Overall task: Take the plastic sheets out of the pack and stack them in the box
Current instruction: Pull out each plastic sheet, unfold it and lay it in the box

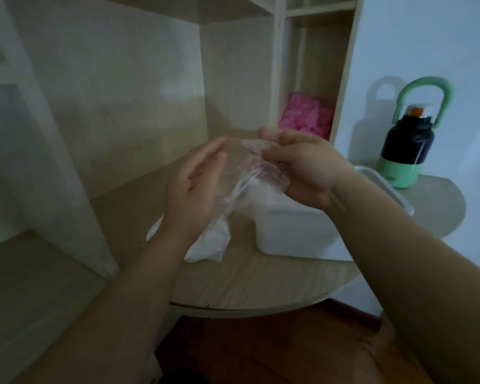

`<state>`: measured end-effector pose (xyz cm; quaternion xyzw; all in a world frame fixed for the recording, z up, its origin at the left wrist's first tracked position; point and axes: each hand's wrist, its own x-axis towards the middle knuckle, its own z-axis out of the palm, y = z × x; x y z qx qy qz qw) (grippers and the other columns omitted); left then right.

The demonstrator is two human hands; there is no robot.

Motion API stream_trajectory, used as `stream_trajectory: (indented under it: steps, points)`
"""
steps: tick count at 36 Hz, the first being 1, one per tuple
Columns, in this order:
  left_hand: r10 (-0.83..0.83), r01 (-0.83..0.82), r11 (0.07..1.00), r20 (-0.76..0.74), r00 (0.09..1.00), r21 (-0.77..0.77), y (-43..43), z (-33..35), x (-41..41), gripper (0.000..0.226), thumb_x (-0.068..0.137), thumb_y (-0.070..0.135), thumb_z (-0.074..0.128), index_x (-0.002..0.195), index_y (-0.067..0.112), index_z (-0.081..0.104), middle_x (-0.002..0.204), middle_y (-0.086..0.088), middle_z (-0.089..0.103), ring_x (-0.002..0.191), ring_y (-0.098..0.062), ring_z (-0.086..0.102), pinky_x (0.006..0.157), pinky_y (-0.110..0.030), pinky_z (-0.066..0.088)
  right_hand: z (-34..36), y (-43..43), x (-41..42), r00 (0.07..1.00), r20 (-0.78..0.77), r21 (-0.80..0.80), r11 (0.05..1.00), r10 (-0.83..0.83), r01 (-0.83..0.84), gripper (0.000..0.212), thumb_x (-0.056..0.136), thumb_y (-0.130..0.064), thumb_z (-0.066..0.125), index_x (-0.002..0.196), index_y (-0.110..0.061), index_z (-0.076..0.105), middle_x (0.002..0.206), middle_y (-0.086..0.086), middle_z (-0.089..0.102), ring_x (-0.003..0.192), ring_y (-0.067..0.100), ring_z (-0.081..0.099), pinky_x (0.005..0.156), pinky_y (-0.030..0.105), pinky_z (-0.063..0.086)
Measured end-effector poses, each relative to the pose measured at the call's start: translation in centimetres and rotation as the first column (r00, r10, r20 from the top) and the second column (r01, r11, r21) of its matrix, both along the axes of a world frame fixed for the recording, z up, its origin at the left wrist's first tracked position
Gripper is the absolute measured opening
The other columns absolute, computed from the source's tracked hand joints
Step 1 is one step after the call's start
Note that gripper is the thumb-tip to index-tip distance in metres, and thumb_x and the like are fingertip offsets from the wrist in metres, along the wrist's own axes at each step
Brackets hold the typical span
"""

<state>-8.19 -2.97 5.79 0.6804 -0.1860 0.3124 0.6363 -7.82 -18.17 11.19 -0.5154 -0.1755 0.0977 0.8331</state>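
A thin clear plastic sheet (250, 176) hangs in the air between my hands above the desk. My right hand (302, 167) pinches its upper part, fingers curled around crumpled film. My left hand (197, 187) is beside the sheet with straight fingers, palm facing it and touching its left side. Below my left hand a white crumpled plastic pack (211, 242) lies on the desk. The white rectangular box (294, 231) stands just right of the pack, under my right wrist; its inside is mostly hidden by my hand and the sheet.
A wooden desk (261, 284) with a rounded front edge holds everything. A dark bottle with green base and handle (410, 145) stands at the right, behind the box. Pink plastic items (305, 117) fill a shelf cubby behind my hands. A wooden shelf unit rises behind the desk.
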Motion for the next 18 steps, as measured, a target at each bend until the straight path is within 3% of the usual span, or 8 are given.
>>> stream_trajectory:
  steps: [3,5,7,9,11,13,15,18]
  points:
    - [-0.005,0.005,1.000,-0.191,0.982,0.000,-0.9,1.1,0.7,0.034,0.099,0.032,0.048,0.132,0.036,0.051,0.135,0.019,0.052,0.121,0.008,0.046,0.100,-0.012,0.036,0.8,-2.1,-0.1,0.999,0.027,0.041,0.999,0.021,-0.023,0.029,0.088,0.015,0.043,0.089,-0.011,0.058,0.061,0.004,0.065,0.053,0.014,0.064,0.057,0.025,0.055]
    - [-0.048,0.060,0.998,-0.273,0.961,0.036,-1.7,1.7,1.1,0.047,0.095,0.040,0.048,0.140,0.032,0.041,0.135,0.027,0.043,0.112,0.020,0.042,0.088,-0.001,0.033,1.1,-3.3,0.1,0.999,0.028,0.046,0.998,0.035,-0.036,0.028,0.084,0.012,0.049,0.090,-0.014,0.059,0.066,0.002,0.066,0.056,0.012,0.064,0.058,0.024,0.056]
    - [-0.145,0.163,0.987,-0.362,0.921,0.018,-2.3,2.2,1.6,0.056,0.088,0.047,0.051,0.140,0.033,0.039,0.131,0.029,0.042,0.108,0.019,0.043,0.090,-0.009,0.034,1.4,-4.4,0.4,0.998,0.028,0.038,0.998,0.048,-0.049,0.029,0.074,0.007,0.057,0.093,-0.015,0.060,0.073,0.002,0.066,0.060,0.012,0.065,0.058,0.024,0.055]
    - [-0.307,0.333,0.943,-0.429,0.850,-0.016,-2.7,2.6,2.1,0.043,0.089,0.033,0.059,0.132,0.032,0.050,0.126,0.019,0.055,0.107,0.007,0.055,0.092,-0.021,0.041,1.5,-5.2,0.9,1.000,0.009,0.047,0.999,0.002,-0.003,0.030,0.068,0.003,0.062,0.093,-0.015,0.060,0.078,0.005,0.066,0.063,0.014,0.066,0.060,0.025,0.055]
    - [-0.387,0.385,0.919,-0.395,0.833,-0.088,-3.4,2.8,2.9,0.035,0.089,0.005,0.060,0.122,0.018,0.060,0.103,0.005,0.072,0.091,-0.006,0.067,0.082,-0.023,0.051,1.6,-6.3,1.6,0.995,-0.005,0.078,0.992,-0.095,0.095,0.030,0.073,0.000,0.065,0.098,-0.014,0.057,0.083,0.008,0.066,0.069,0.016,0.066,0.062,0.028,0.056]
    - [-0.313,0.281,0.950,-0.371,0.874,-0.139,-3.9,3.2,3.5,0.038,0.083,-0.007,0.061,0.115,0.014,0.060,0.075,0.010,0.073,0.068,-0.002,0.067,0.064,-0.015,0.052,1.4,-7.2,2.0,0.988,-0.032,0.068,0.986,-0.152,0.154,0.036,0.082,-0.009,0.065,0.113,-0.012,0.048,0.084,0.007,0.067,0.072,0.018,0.067,0.063,0.032,0.056]
    - [-0.223,0.208,0.975,-0.344,0.912,-0.081,-4.3,3.3,4.2,0.037,0.083,-0.004,0.065,0.114,0.014,0.061,0.070,0.011,0.069,0.061,0.003,0.063,0.058,-0.012,0.049,1.1,-7.9,2.1,0.983,-0.080,-0.018,0.986,-0.164,0.163,0.054,0.081,-0.016,0.067,0.128,-0.007,0.043,0.091,0.008,0.068,0.076,0.019,0.068,0.063,0.032,0.056]
    - [-0.184,0.211,0.976,-0.314,0.931,0.053,-4.9,3.3,5.5,0.032,0.085,0.000,0.066,0.111,0.017,0.060,0.079,0.005,0.064,0.061,0.004,0.060,0.060,-0.009,0.046,0.4,-8.7,2.4,0.951,-0.135,-0.156,0.954,-0.277,0.255,0.066,0.083,0.000,0.064,0.142,-0.003,0.035,0.098,0.005,0.066,0.071,0.015,0.058,0.055,0.025,0.055]
